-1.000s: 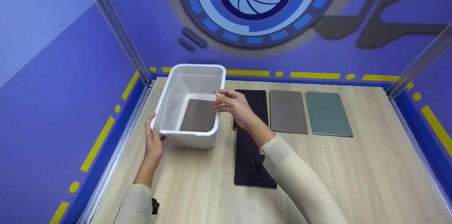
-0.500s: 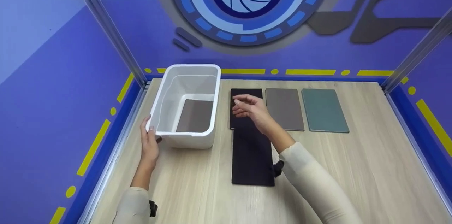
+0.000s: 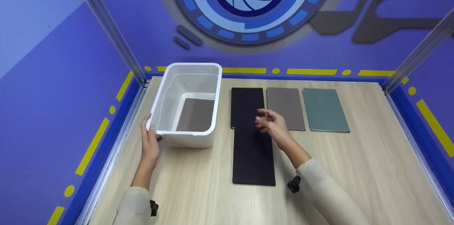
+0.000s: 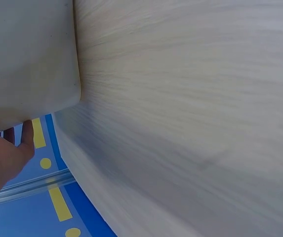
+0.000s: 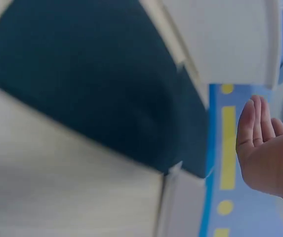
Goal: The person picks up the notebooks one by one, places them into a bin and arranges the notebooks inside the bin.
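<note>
At the near left corner of a white plastic bin (image 3: pixel 212 120), my left hand (image 3: pixel 149 145) grips the rim, thumb by the edge and fingers along the outer wall. Inside the bin a brown notebook (image 3: pixel 196 115) lies flat on the floor. My right hand (image 3: pixel 276 129) is in the air over the right side of two black notebooks, fingers loosely bent and holding nothing. One black notebook (image 3: pixel 245 106) lies at the back; the other black notebook (image 3: pixel 252 163) lies in front, its far edge meeting the first. The right wrist view shows the right hand (image 5: pixel 267 153) bare.
Right of the black pair lie a grey-brown notebook (image 3: pixel 286 106) and a green notebook (image 3: pixel 326 109), side by side. The wooden table (image 3: pixel 369 168) is bounded by printed blue wall panels (image 3: pixel 354 54) and metal corner posts.
My right hand has moved from the bin's right rim, rightward and nearer, across the black notebooks. My left hand keeps its grip on the bin. The view has shifted slightly.
</note>
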Action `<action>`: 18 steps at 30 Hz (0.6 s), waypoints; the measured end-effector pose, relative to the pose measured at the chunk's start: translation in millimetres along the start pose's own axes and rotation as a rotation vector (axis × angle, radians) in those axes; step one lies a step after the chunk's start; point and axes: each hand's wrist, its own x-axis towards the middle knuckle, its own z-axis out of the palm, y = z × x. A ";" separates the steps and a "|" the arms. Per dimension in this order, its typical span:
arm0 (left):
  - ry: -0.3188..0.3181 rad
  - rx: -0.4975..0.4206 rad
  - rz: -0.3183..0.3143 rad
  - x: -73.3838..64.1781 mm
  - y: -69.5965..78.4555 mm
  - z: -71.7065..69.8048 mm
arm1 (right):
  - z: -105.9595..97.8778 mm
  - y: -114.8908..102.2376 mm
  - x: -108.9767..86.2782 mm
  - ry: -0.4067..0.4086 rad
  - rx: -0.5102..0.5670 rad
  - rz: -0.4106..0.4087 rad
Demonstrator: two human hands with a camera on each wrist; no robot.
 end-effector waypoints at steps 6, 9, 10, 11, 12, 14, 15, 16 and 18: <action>0.003 -0.017 -0.001 -0.2 -0.4 1.3 | -18.1 30.9 -8.7 0.063 -0.037 0.132; -0.003 -0.002 -0.002 1.5 -0.3 2.3 | -25.3 41.4 -12.5 0.099 -0.035 0.173; -0.006 -0.002 -0.005 1.9 0.0 2.4 | -27.1 44.3 -13.7 0.107 -0.038 0.181; -0.007 -0.002 -0.008 2.1 0.2 2.3 | -28.5 47.0 -14.8 0.111 -0.046 0.186; -0.007 0.000 -0.012 2.2 0.2 2.0 | -29.8 49.3 -16.0 0.110 -0.056 0.186; 0.000 -0.004 -0.022 1.6 0.3 1.1 | -31.1 53.6 -18.0 0.108 -0.071 0.184; 0.004 -0.007 -0.025 1.2 0.4 0.8 | -31.6 55.4 -19.0 0.106 -0.079 0.182; 0.010 -0.005 -0.025 0.8 0.2 0.6 | -32.2 57.3 -19.8 0.104 -0.087 0.177; 0.013 0.005 -0.022 0.4 -0.7 0.6 | -33.7 60.5 -21.6 0.107 -0.100 0.167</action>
